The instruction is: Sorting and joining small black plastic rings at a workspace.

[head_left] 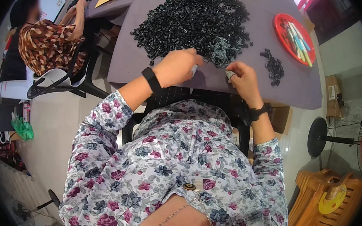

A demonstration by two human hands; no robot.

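Observation:
A large pile of small black plastic pieces (pixel 184 22) covers the middle of the table. At its near right edge lies a heap of small grey-green pieces (pixel 223 51). My left hand (pixel 177 68) is at the pile's near edge, fingers bent together; whatever they hold is hidden. Something pale wraps a finger of that hand. To the right, my right hand (pixel 245 80) pinches with thumb and fingers just below the grey-green heap. A greyish covering (pixel 230 75) shows at its fingertips, and anything held there is too small to name.
Right of my right hand lies a smaller group of black pieces (pixel 273 67). Beyond it, a red plate (pixel 279 36) holds several tools with coloured handles. At the left, another person (pixel 52 43) sits at a neighbouring table. A stand fan (pixel 317 136) and wooden chairs (pixel 322 209) stand at right.

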